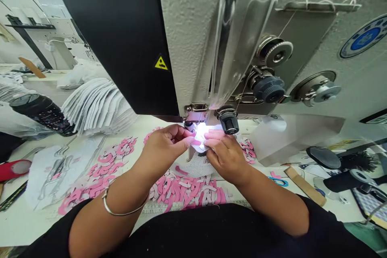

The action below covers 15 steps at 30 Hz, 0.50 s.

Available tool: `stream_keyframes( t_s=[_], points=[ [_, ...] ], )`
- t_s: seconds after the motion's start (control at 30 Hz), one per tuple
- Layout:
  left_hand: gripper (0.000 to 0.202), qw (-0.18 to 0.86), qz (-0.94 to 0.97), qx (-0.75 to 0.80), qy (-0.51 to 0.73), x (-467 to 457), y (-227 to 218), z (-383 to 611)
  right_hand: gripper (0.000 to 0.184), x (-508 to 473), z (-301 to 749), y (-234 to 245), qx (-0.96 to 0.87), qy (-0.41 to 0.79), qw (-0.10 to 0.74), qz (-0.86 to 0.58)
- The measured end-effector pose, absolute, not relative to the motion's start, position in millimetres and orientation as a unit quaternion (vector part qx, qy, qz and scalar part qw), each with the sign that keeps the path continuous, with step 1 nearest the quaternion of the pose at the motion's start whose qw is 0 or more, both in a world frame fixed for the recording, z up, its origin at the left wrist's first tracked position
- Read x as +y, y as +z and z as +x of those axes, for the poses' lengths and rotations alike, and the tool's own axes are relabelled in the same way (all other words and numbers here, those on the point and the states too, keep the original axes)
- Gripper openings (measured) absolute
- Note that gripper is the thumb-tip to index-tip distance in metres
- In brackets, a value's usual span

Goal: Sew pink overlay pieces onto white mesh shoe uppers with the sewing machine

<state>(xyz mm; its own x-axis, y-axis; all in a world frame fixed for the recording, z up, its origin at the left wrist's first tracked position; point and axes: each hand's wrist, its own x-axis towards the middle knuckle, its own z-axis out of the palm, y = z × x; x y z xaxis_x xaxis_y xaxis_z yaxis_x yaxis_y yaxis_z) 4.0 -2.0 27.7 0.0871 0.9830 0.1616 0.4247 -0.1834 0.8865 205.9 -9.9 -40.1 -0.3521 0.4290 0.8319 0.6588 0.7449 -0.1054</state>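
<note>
Under the sewing machine's needle area a lamp lights a white mesh fabric piece (pixel 198 167) so strongly that detail is lost. My left hand (pixel 165 145) comes from the left, thumb and forefinger pinched at a small pink fabric piece (pixel 196 142) beside the presser foot. From the other side, my right hand (pixel 226 155) has its fingers bent together on the white fabric. A separate pink strip (pixel 181 170) lies on the mesh nearer to me. The sewing machine (pixel 190 40) hangs over both hands, and the needle tip is lost in glare.
Loose pink and white cut strips (pixel 187 189) lie heaped in front of my hands, with more pink strips (pixel 105 165) at left. A fanned stack of white pieces (pixel 98 105) stands behind. Blue-handled scissors (pixel 279 181) and a cardboard strip (pixel 305 185) lie at right.
</note>
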Motion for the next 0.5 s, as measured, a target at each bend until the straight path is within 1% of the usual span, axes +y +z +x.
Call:
stream_keyframes(
  t_s=[0.13, 0.3, 0.5],
  points=[
    [0.007, 0.314, 0.662, 0.532, 0.424, -5.0, 27.7, 7.4, 0.041, -10.3, 205.5, -39.3, -0.810, -0.130, 0.463, -0.336],
    [0.001, 0.230, 0.713, 0.515, 0.416, -7.0, 26.4, 11.2, 0.039, -10.8, 205.0, -38.4, -0.807, -0.143, 0.460, -0.342],
    [0.006, 0.177, 0.735, 0.492, 0.432, -7.3, 20.8, 12.0, 0.040, -10.8, 204.0, -41.1, -0.809, -0.120, 0.458, -0.349]
  ],
)
